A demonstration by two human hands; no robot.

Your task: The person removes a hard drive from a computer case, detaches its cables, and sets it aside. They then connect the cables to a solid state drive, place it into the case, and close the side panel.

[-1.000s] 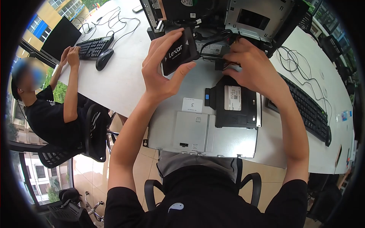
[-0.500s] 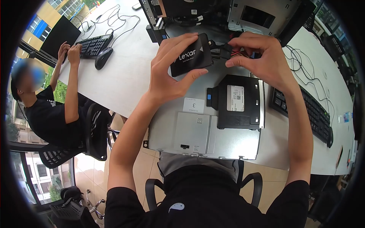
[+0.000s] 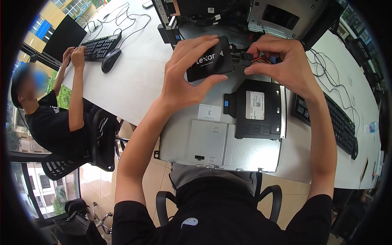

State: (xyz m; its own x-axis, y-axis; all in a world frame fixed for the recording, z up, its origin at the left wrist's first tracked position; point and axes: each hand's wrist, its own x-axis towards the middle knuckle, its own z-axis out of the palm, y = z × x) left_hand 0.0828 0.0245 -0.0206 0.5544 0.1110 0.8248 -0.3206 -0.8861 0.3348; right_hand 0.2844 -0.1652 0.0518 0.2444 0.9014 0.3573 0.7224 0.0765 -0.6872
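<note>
over the white worktop (image 3: 134, 81) | left hand (image 3: 183, 79) grips flat black lexar solid-state drive (image 3: 210, 60) | right hand (image 3: 288, 67) pinches black plug with coloured wires (image 3: 246, 59) at its edge | apparently not yet seated

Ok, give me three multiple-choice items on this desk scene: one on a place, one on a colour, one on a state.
1. Where does the black drive tray lie?
A. on the grey metal panel
B. on a keyboard
C. on a chair

2. What colour is the Lexar drive?
A. white
B. red
C. black

3. How is the wired connector held?
A. lying loose on the table
B. pinched in the right hand
C. taped to the tray

Answers:
1 A, the tray rests flat on the panel.
2 C, the casing gripped by the left hand is black.
3 B, thumb and fingers close on it.
</note>
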